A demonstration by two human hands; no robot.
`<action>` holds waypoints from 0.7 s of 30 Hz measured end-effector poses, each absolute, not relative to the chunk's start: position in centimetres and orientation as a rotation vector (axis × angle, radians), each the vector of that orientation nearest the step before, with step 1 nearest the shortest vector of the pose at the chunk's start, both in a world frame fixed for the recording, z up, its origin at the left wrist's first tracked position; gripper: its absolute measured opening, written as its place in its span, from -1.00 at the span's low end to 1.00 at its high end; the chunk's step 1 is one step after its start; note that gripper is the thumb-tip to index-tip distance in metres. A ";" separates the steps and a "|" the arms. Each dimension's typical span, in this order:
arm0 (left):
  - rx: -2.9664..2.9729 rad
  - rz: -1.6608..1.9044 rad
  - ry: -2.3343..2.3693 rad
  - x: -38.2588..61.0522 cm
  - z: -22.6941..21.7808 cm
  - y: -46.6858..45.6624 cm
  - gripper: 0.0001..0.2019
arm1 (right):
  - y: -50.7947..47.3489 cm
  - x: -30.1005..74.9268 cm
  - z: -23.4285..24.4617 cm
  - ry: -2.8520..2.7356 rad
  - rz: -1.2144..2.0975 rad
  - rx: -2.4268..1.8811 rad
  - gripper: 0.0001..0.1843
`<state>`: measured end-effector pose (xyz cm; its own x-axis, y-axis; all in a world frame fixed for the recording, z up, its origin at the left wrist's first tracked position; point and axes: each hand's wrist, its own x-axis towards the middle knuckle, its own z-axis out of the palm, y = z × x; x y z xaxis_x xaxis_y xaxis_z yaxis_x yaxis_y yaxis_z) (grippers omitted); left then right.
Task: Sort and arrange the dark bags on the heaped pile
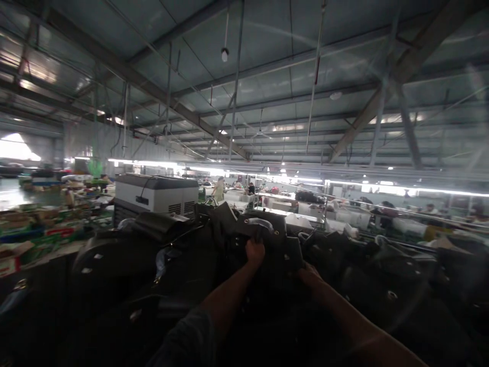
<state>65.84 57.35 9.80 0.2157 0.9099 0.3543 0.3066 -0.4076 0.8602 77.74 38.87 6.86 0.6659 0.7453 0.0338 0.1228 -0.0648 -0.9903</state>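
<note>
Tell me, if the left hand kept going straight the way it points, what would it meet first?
The left hand already grips a dark bag piece. Straight on, it would likely meet more of the dark pile behind; depth is unclear in this dim view.

text: you can read none | boxes (23, 224) at far left: print too blurred for you to make out | white machine (156, 196): no legible label | dark pieces (267, 239): pale tags, unreadable
</note>
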 end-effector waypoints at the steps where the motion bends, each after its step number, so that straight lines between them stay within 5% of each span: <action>1: 1.842 1.215 1.084 65.6 10.2 56.5 -0.79 | 37.9 77.7 7.2 -0.736 0.591 -1.546 -0.26; 16: 1.944 1.449 0.292 60.1 29.7 30.5 -0.59 | 7.3 67.2 24.1 -0.493 0.449 -1.332 -0.23; 21: 1.924 1.410 -0.019 56.1 33.8 15.5 -0.61 | -9.8 61.4 23.9 -0.260 0.172 -1.391 -0.14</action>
<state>56.08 15.48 33.84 0.3963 0.3945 0.8290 -0.4171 -0.7271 0.5454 61.39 -9.81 23.92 0.9590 0.2717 0.0802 0.0332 0.1733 -0.9843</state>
